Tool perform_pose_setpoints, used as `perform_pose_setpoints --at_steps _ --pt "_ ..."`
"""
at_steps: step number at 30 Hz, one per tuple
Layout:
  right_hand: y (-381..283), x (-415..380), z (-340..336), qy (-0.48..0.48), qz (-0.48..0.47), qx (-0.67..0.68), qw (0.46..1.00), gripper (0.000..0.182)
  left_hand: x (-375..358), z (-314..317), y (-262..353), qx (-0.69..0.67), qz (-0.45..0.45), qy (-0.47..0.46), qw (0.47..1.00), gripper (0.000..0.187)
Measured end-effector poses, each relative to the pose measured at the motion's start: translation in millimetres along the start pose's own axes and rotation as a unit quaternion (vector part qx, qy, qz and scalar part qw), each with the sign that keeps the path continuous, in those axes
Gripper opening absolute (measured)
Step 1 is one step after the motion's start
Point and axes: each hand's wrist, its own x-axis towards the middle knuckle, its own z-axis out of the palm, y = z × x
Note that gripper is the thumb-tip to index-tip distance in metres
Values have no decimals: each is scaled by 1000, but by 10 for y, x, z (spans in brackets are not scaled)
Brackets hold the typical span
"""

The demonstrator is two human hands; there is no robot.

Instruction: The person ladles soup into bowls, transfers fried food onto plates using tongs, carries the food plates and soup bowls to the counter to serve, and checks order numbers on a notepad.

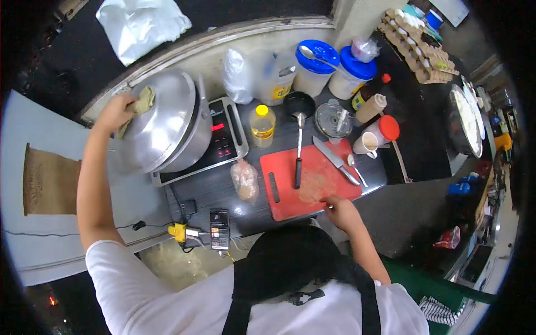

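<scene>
The big pot (196, 146) sits on the flat stove (239, 129) at the left end of the bench (215, 192). Just right of the stove stands an oil bottle (262, 128) with a yellow cap, and a clear bag (244, 181) of something pale lies nearer. They crowd the stove's right side, while the wall (215, 50) closes in the far side. Two tubs with blue lids (318, 53) (360, 64) stand by that wall. A red board (285, 192) is to the right, with a knife (336, 161), a small spoon (358, 170) and the black handle of a ladle (298, 167) on it. Past the board are a white cup (365, 144) and a jar (384, 129) with a red top.

The pot is silver and shiny. Its round lid (162, 120) is on top, with a dark gap along the right side. Red numbers glow on the stove.

The left hand (116, 113) is closed on a greenish cloth (145, 101) against the lid. The right hand (341, 213) is at the board's near edge, fingers bent; I can't tell if it holds anything.
</scene>
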Motion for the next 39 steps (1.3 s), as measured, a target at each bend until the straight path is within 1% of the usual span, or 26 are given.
perform_pose_setpoints --at_steps 1,2,4,7,8,9,11,14,17,18,20,21,23,26,29,31,34,35,39 --pt "34 -17 -5 8 -1 1 1000 27 -58 -26 -21 -14 0 27 1000 28" --pt "50 -36 -10 -2 17 10 1000 28 -102 -59 -35 -23 -1 38 999 29" --pt "83 -71 -12 -7 9 0 1000 27 -162 -93 -14 -44 0 62 997 30" --pt "203 -125 42 2 -8 5 1000 26 -139 -54 -29 -45 1 22 999 34" --pt "215 -124 51 5 -11 14 1000 25 -82 -70 3 -34 -5 -17 999 37" --pt "210 -112 55 4 -13 23 1000 25 -36 25 -76 -28 17 5 999 38" --pt "140 -148 -10 9 4 29 1000 25 52 -4 58 30 -5 -49 998 38" --pt "157 -173 33 13 19 34 999 26 83 19 115 2 70 -45 997 42" --pt "244 -193 43 12 12 25 1000 26 108 -98 320 18 -40 -123 991 46" --pt "265 -209 54 8 6 22 1000 25 68 -90 316 9 -18 -94 995 47" --pt "265 -209 34 -1 31 34 999 25 -16 -115 229 -7 26 -34 999 49" --pt "266 -208 30 -6 42 40 998 25 -19 -157 191 -7 4 -60 998 48" --pt "303 -200 64 9 32 37 999 24 -7 -301 194 -6 -43 -111 993 46" --pt "317 -202 94 17 31 35 999 24 -162 -435 401 -141 -167 -71 973 40" --pt "358 -217 106 30 20 61 998 23 -308 -399 217 -214 -149 -24 965 34" --pt "372 -231 121 37 12 82 996 23 -453 -323 238 -308 -181 50 933 31" --pt "432 -280 145 42 -2 97 994 23 -582 -185 195 -420 -233 145 865 28" --pt "493 -280 192 42 -15 96 994 22 -631 -133 196 -452 -252 173 838 27" --pt "578 -246 224 21 -38 122 992 19 -746 145 266 -564 -254 323 716 22"
